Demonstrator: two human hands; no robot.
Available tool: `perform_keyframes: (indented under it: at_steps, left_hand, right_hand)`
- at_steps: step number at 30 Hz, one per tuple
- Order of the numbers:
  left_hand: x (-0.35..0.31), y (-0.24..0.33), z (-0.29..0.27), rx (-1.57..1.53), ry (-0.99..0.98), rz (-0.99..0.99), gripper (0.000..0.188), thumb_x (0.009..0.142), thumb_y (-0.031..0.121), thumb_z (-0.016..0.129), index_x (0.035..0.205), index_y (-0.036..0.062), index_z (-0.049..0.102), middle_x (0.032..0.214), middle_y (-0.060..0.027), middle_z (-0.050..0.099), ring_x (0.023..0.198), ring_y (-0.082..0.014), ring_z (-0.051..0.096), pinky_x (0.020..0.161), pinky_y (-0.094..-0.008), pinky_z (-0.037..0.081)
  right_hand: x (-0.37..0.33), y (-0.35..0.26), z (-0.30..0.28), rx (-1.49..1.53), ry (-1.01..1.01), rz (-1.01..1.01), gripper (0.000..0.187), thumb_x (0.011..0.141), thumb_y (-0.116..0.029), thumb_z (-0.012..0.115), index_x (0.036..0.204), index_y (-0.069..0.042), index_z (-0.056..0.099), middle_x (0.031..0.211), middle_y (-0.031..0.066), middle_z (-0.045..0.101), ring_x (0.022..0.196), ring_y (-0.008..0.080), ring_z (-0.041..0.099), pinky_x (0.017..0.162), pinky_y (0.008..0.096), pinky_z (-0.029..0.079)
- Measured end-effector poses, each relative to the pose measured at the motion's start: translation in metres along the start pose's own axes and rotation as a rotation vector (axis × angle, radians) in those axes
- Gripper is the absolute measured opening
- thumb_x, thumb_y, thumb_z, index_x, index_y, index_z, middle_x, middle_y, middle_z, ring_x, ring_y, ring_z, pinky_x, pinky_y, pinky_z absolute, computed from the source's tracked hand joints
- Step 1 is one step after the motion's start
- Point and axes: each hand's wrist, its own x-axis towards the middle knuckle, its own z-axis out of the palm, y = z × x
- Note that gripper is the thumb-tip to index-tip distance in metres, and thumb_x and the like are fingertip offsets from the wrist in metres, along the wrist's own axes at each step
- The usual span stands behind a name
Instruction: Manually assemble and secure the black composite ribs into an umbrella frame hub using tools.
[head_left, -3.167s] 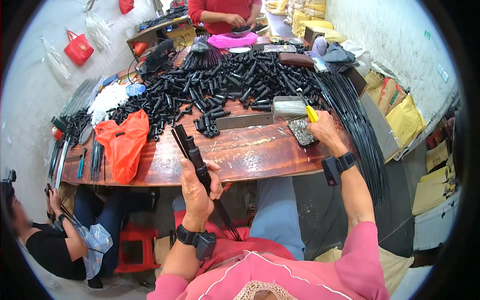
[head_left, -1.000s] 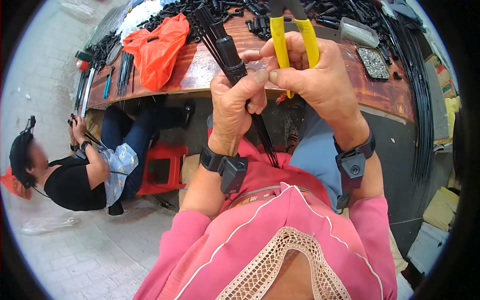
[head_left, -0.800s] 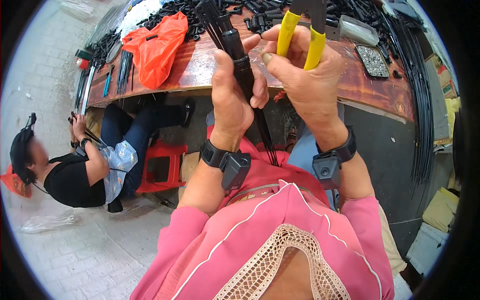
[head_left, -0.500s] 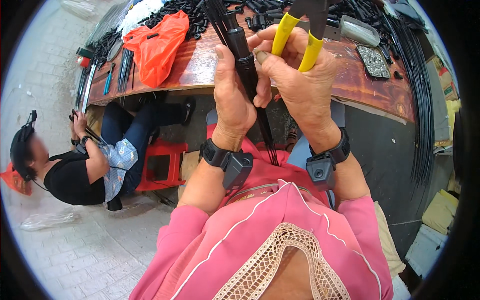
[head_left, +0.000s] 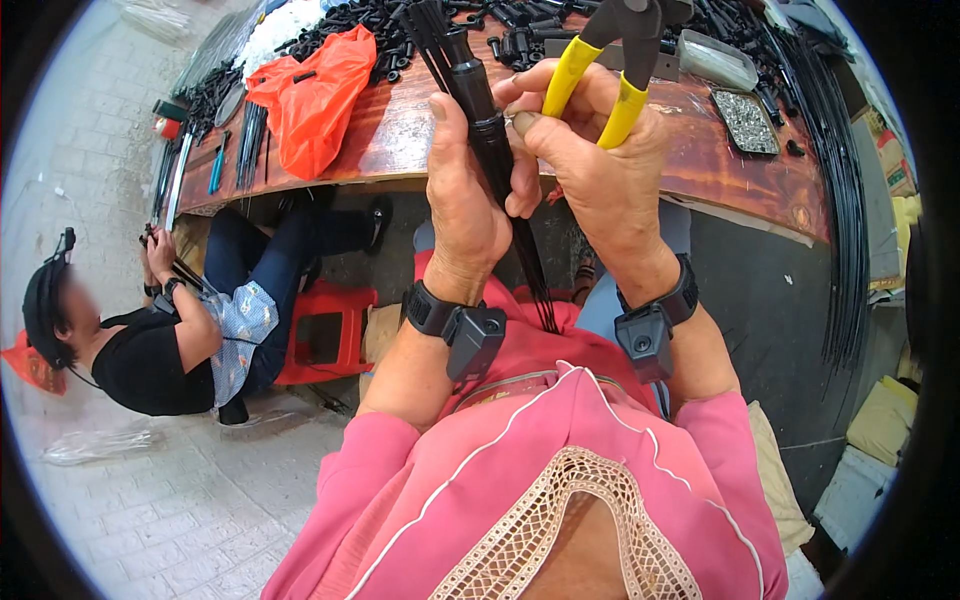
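My left hand [head_left: 462, 205] is wrapped round a bundle of thin black rods [head_left: 488, 135] with a stepped black tube among them. The bundle leans, its upper end over the table and its thin lower tips near my lap. Yellow-handled pliers [head_left: 626, 110] rest in my right hand [head_left: 612, 175], their dark jaws pointing up and away. The thumb and forefinger of that hand pinch together beside the tube. Something tiny and pale shows at those fingertips, too small to name.
On the brown wooden table [head_left: 390, 140] lie a red plastic bag [head_left: 315, 100], heaped black tubular parts [head_left: 530, 40] and a tray of small metal pieces [head_left: 746, 122]. Long black rods [head_left: 845, 200] hang over the right edge. At left, a co-worker [head_left: 150, 350] sits beside a red stool [head_left: 330, 340].
The pliers have tilted a little, and more of their jaws now shows. My right fingertips have shifted slightly against the tube. The left hand keeps its hold.
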Motion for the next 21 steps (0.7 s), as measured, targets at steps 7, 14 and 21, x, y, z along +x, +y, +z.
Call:
perform_keyframes:
  at_steps: [7,14,21]
  left_hand:
    - [0.0023,-0.0013,0.0003,-0.027,-0.035,-0.008,0.067,0.096,0.064,0.031,0.101,0.0035,0.059,0.053,-0.0006,0.049,0.037,-0.0080,0.038,0.034,-0.0207,0.029]
    - [0.0041,-0.0046,-0.0004,-0.011,-0.038,-0.015,0.067,0.096,0.065,0.032,0.102,0.0038,0.058,0.052,-0.0007,0.048,0.037,-0.0079,0.038,0.034,-0.0210,0.028]
    - [0.0029,-0.0036,0.0004,0.008,0.017,-0.036,0.070,0.095,0.066,0.033,0.109,0.0011,0.056,0.052,-0.0015,0.048,0.038,-0.0085,0.038,0.035,-0.0232,0.029]
  right_hand:
    - [0.0002,0.0031,-0.0037,0.001,-0.016,0.040,0.018,0.084,0.006,0.058,0.100,0.006,0.063,0.076,0.0064,0.061,0.052,0.0120,0.061,0.042,0.0241,0.050]
    - [0.0015,0.0046,-0.0096,-0.013,-0.038,0.036,0.019,0.084,0.006,0.057,0.103,0.006,0.061,0.076,0.0070,0.061,0.054,0.0129,0.062,0.042,0.0239,0.050]
    - [0.0013,0.0057,-0.0064,0.084,0.027,0.018,0.019,0.080,0.005,0.058,0.099,0.006,0.061,0.071,0.0055,0.063,0.050,0.0090,0.059,0.042,0.0227,0.047]
